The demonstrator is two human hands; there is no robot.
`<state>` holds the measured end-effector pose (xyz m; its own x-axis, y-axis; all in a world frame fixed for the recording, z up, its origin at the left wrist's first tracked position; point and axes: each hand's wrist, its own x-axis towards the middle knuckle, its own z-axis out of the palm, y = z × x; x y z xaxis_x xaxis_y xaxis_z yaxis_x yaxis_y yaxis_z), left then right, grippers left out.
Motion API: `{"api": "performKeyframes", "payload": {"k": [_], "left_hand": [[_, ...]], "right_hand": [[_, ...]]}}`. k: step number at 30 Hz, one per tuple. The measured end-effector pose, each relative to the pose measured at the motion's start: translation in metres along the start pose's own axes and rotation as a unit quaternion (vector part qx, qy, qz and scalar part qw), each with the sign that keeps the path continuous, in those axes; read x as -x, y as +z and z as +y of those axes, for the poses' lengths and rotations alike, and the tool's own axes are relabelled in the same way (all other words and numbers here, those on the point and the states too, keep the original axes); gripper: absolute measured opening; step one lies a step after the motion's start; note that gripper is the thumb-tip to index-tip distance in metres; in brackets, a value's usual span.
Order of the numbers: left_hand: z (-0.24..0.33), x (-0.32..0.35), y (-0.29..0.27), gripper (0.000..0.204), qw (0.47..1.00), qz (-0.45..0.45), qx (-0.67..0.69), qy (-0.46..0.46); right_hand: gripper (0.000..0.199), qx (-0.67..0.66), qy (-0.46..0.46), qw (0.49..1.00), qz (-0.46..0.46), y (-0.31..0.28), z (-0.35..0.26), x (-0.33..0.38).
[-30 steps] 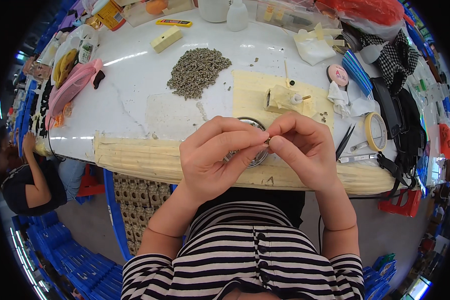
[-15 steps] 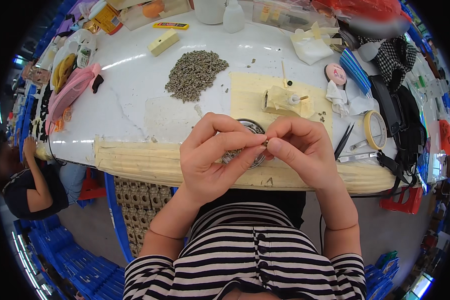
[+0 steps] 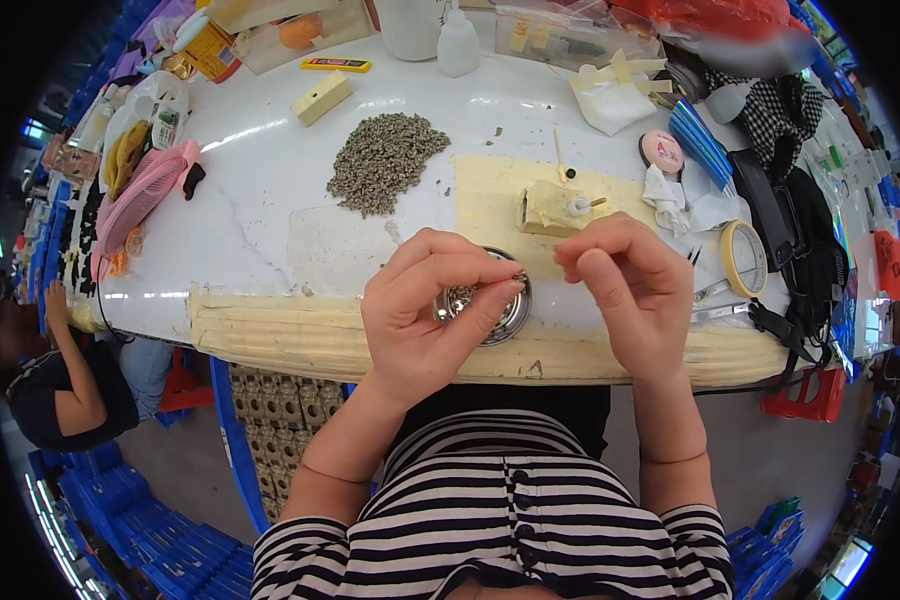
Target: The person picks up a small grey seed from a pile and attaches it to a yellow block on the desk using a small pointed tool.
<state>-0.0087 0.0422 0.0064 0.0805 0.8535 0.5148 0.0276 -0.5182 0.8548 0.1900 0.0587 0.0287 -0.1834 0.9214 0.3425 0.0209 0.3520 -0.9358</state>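
Note:
A tiny metal piece (image 3: 518,276) is pinched between the thumb and forefinger of my left hand (image 3: 420,310). Just below that hand sits a round metal dish (image 3: 525,315) with small shiny parts inside, partly covered by my fingers. My right hand (image 3: 630,290) hovers to the right of the dish, apart from the left. Its thumb and fingers are curled in together, and anything between their tips is too small to see. Farther back lies a heap of small grey metal parts (image 3: 385,165). Behind my right hand stands a tape-covered block (image 3: 545,210) with a white nozzle-like piece.
To the right are a tape roll (image 3: 742,258), dark tweezers (image 3: 693,255) partly behind my hand, and a black bag (image 3: 825,230). A pink fan-like object (image 3: 140,200) stands left. At the back are a cream block (image 3: 322,97) and white squeeze bottle (image 3: 458,48). Another person (image 3: 70,380) sits left.
My right hand has drawn away from my left, to the right and slightly back. The left hand keeps the tiny metal piece near the same spot over the dish.

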Motion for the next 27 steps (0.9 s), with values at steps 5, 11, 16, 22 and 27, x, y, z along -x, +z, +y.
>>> {"api": "performKeyframes", "payload": {"k": [5,11,16,22,27], "left_hand": [[-0.008,0.001,0.003,0.017,0.999,0.028,0.030,-0.018],[-0.007,0.006,0.003,0.017,0.994,0.050,0.068,-0.071],[-0.007,0.006,0.002,0.017,0.993,0.050,0.076,-0.071],[-0.009,0.008,0.001,0.017,0.995,0.053,0.067,-0.051],[-0.008,0.007,0.000,0.018,0.995,0.045,0.067,-0.051]], "right_hand": [[0.009,0.306,-0.110,0.935,0.140,-0.021,-0.005,-0.012],[0.010,0.357,-0.092,0.923,0.109,-0.020,0.005,-0.020],[0.009,0.367,-0.091,0.920,0.101,-0.018,0.010,-0.021],[0.009,0.383,-0.148,0.902,0.135,-0.014,0.005,-0.015],[0.011,0.231,-0.210,0.941,0.129,0.001,-0.015,-0.004]]}}
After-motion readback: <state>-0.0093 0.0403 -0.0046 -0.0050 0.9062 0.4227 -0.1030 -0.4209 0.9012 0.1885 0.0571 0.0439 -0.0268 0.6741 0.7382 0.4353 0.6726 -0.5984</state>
